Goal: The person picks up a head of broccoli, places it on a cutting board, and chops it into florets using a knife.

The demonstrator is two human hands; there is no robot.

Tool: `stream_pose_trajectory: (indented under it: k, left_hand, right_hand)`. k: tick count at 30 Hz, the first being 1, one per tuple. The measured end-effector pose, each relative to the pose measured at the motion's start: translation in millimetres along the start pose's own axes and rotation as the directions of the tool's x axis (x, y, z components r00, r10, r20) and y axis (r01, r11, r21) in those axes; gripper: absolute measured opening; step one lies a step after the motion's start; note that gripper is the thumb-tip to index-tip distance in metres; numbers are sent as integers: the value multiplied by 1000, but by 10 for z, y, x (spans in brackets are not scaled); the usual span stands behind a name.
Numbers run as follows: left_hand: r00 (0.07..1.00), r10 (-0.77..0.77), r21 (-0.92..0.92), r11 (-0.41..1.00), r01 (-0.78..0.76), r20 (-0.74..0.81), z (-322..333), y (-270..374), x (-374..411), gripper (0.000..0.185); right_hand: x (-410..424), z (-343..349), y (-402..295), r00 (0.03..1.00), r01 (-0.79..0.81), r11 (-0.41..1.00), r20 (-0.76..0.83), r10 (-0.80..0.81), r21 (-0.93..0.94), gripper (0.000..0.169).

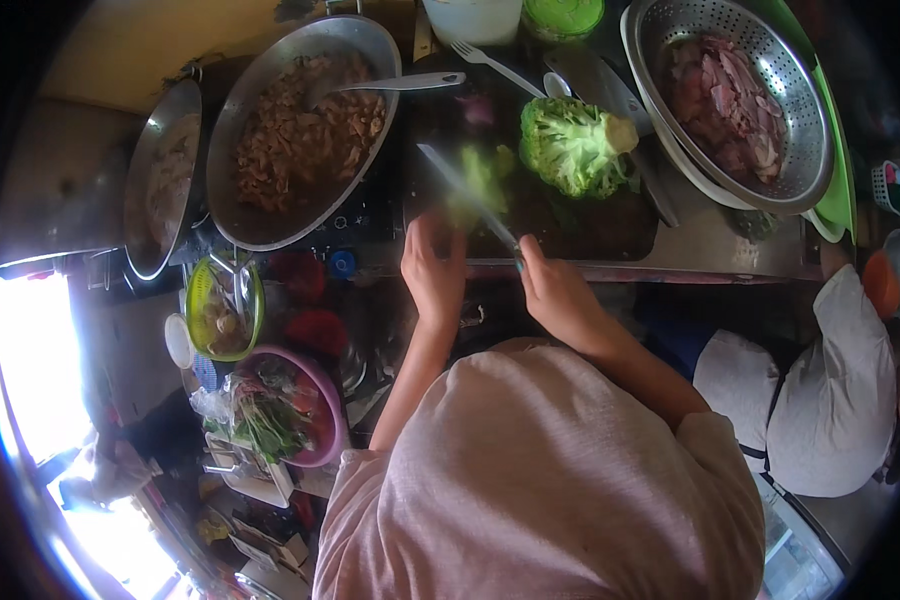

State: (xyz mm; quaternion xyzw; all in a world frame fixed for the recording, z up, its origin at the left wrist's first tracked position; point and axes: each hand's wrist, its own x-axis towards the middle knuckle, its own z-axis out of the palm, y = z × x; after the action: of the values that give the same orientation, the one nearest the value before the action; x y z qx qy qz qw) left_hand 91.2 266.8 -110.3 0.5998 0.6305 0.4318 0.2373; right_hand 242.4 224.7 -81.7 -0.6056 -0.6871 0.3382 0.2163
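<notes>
My right hand (559, 296) grips a knife (476, 202), its blade pointing up and left over a dark cutting board (607, 232). My left hand (433, 266) is at the board's near edge, beside blurred green vegetable pieces (480, 180); whether it holds any cannot be told. A large head of broccoli (574, 146) lies on the board to the right, its cut stem facing right. Behind the green pieces is a small purple piece (476, 110), perhaps onion. A fork (499, 69), a spoon (556, 85) and a wide blade (607, 82) lie at the back of the board.
A wok of cooked chopped meat (307, 142) with a ladle stands left, another pan (165, 180) beyond it. At right, a steel colander (802, 157) holds raw meat. A green basket (259, 300) and a pink basin of greens (337, 420) are lower left. A person (832, 397) is at the right.
</notes>
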Motion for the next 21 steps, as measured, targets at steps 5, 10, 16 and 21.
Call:
stream_pose_trajectory:
  k: [5, 10, 16, 21]
  left_hand:
    - [991, 112, 53, 993, -108, -73, 32, -2, -34, 15]
    - [979, 164, 99, 983, -153, -119, 86, 39, -66, 15]
    - [982, 131, 127, 985, -114, -135, 118, 69, -20, 16]
    - [991, 89, 153, 986, -73, -100, 131, 74, 23, 18]
  right_hand:
    - [75, 151, -50, 999, 48, 999, -19, -48, -16, 32]
    - [146, 233, -64, 999, 36, 994, 4, -36, -100, 34]
    - [272, 200, -200, 996, -48, 967, 60, 65, -251, 37]
    - [416, 182, -188, 992, -72, 963, 79, 96, -260, 31]
